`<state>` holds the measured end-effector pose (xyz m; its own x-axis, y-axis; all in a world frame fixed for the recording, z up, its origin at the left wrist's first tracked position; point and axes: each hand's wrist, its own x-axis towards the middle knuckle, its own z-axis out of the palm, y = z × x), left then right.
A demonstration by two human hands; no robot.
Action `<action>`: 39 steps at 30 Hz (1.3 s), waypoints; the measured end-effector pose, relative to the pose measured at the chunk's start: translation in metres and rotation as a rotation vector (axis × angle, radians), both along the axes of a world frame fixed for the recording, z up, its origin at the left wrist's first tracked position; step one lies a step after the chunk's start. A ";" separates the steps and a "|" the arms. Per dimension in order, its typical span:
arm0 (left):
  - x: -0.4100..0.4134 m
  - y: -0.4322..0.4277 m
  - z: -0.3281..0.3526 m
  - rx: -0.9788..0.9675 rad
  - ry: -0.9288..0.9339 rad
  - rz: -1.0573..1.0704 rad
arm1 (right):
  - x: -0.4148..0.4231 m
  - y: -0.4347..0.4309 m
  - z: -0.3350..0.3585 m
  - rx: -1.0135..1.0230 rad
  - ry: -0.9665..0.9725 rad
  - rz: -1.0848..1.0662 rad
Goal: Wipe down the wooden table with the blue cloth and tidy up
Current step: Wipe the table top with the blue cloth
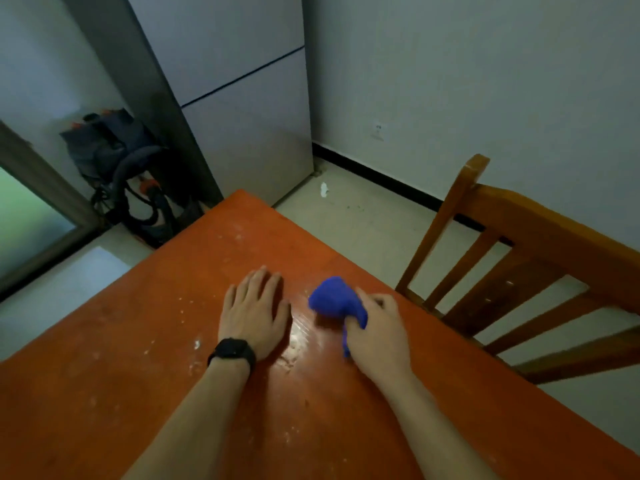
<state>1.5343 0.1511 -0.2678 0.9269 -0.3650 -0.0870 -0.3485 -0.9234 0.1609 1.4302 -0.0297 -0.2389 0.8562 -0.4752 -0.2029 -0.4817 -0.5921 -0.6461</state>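
One blue cloth (334, 299), bunched, frame centre, on table (121, 375) near its right edge. Right hand (377, 327) grips it: right-hand fingers (375, 301) curled over cloth's lower-right part, thin strip trailing down beside palm. Bulk of cloth sticks out up-left of those fingers. Left hand (254, 317) just left of cloth, apart from it, flat on table, left-hand fingers (259, 278) straight, holding nothing. Black watch (231, 351) on left wrist. White specks (197, 344) scattered over table. Wooden chair (540, 244) at right of frame. Pale fridge (249, 98) top centre.
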 end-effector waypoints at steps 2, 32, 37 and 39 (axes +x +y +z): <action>0.013 0.024 -0.002 -0.026 0.006 0.030 | 0.015 0.000 -0.009 -0.203 0.017 -0.239; 0.035 0.064 -0.030 -0.275 -0.024 0.257 | 0.248 0.125 -0.002 0.001 -0.071 0.566; 0.033 0.064 -0.031 -0.300 -0.039 0.272 | 0.297 0.095 -0.020 -0.404 -0.021 0.201; 0.034 0.065 -0.032 -0.297 -0.032 0.274 | 0.298 0.095 -0.029 -0.370 0.011 0.348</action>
<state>1.5680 0.2163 -0.3003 0.9939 -0.1090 0.0154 -0.1051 -0.8977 0.4279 1.7284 0.0654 -0.2679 0.9753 -0.2036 -0.0854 -0.2208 -0.9069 -0.3589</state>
